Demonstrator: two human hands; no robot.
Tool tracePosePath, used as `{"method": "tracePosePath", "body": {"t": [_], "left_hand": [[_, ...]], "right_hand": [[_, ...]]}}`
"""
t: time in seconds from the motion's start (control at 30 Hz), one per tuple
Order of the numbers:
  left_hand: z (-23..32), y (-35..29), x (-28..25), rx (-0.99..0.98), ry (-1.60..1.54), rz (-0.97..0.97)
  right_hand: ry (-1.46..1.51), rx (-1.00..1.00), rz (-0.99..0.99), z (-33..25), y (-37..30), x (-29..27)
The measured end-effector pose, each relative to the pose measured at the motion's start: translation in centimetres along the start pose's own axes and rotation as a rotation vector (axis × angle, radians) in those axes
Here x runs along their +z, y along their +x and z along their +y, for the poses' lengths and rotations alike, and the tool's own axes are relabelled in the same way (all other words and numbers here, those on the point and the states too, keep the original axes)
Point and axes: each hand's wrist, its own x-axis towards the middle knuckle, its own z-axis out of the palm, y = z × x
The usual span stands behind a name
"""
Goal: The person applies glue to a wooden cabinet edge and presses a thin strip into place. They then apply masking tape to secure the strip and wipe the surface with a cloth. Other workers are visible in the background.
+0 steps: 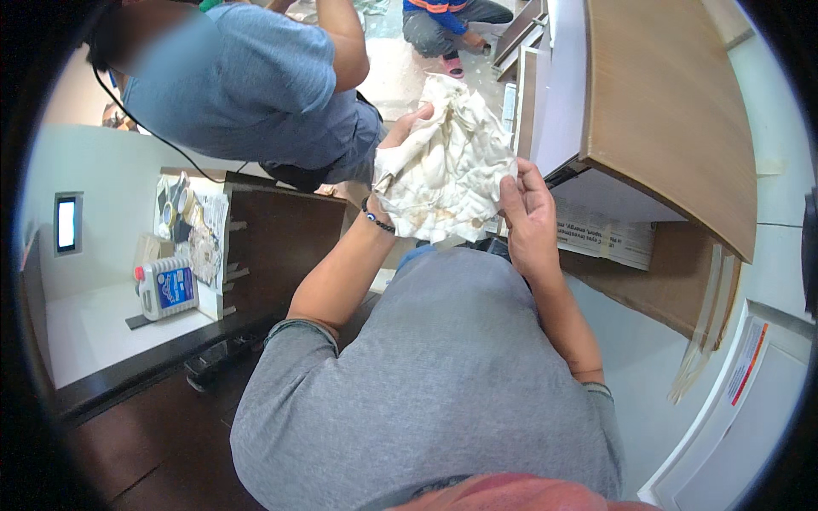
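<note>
A crumpled off-white cloth with brownish stains is spread between my two hands, held up in front of my chest. My left hand grips its left side, thumb on top; the rest of that hand is hidden by the fabric. At the cloth's lower right edge, my right hand pinches it between thumb and bent fingers. A dark beaded bracelet circles my left wrist.
A person in a blue-grey shirt stands close at the left. Another person crouches farther off. At right juts a wooden panel. A white jug and tape rolls occupy a left-hand shelf.
</note>
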Motion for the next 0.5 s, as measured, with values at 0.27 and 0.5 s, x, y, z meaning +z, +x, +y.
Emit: {"method": "tracePosePath", "body": {"t": [0.27, 0.5], "left_hand": [[0.3, -2.2, 0.3, 0.070, 0.616, 0.223], [1.2, -1.5, -0.1, -0.067, 0.529, -0.016]], "right_hand": [[-0.168, -0.186, 0.127, 0.6, 2.4, 1.5], [-0.463, -0.477, -0.037, -0.5, 3.0, 0.5]]}}
